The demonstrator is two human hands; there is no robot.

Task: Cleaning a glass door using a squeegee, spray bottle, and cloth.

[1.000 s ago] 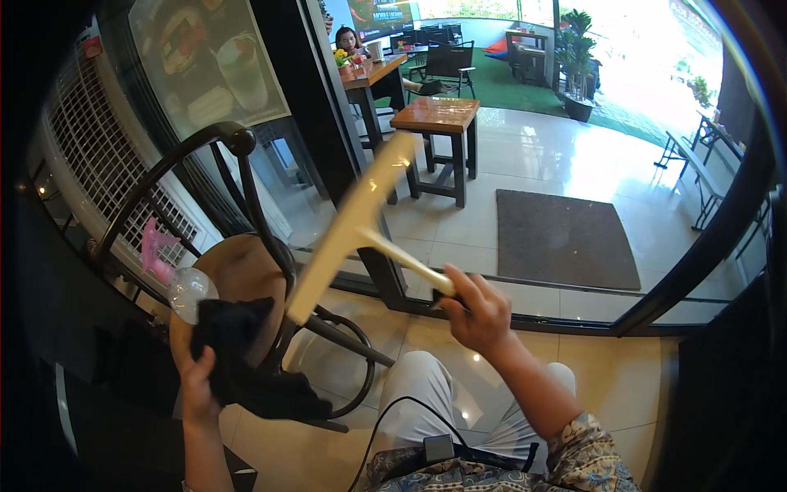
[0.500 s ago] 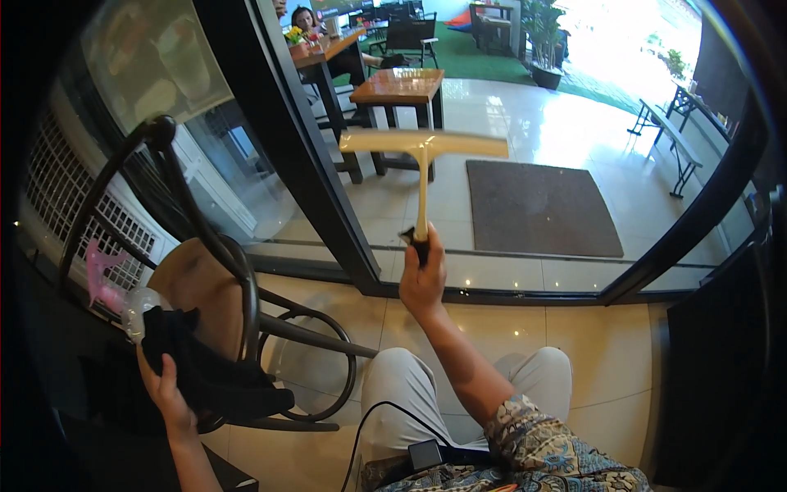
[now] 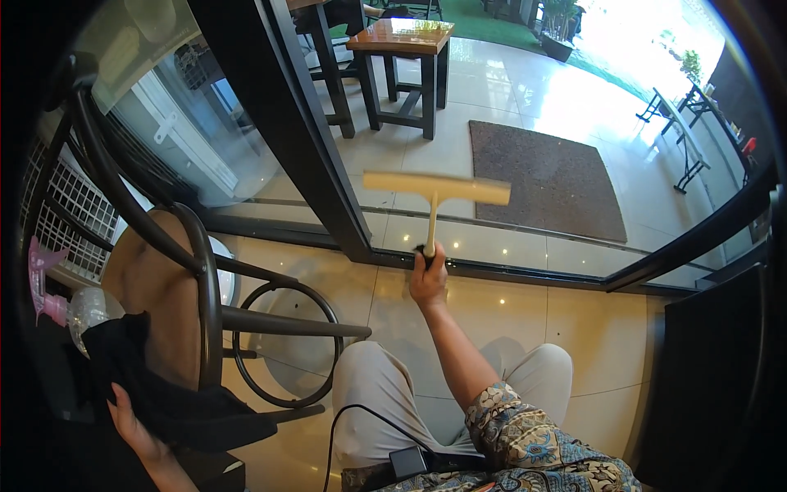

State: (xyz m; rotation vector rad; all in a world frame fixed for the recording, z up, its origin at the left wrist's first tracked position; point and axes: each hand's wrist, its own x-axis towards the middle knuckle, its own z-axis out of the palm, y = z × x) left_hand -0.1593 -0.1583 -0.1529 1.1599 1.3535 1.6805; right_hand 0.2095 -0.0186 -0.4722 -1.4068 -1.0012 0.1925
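Note:
My right hand (image 3: 428,283) is closed round the black grip of a T-shaped window squeegee (image 3: 434,190). Its pale yellow head spans crosswise in front of the glass, slightly blurred; I cannot tell whether it touches the pane. At the lower left, my left hand (image 3: 138,428) holds a black cloth (image 3: 176,402), with most of its fingers hidden under it. Just beyond the cloth is a clear spray bottle (image 3: 92,313) with a pink trigger head (image 3: 45,283). The cloth covers the bottle's lower part, so whether the same hand grips it is hidden.
A dark bentwood chair (image 3: 156,287) stands close on my left. A black door frame (image 3: 287,123) borders the glass. Beyond it are a brown doormat (image 3: 545,180), a wooden table (image 3: 402,37) and a bench (image 3: 680,131). A black panel (image 3: 705,377) stands on the right.
The squeegee and my right hand have come lower relative to the glass and the doormat. My left hand, with the cloth and bottle, has shifted left and down in the view.

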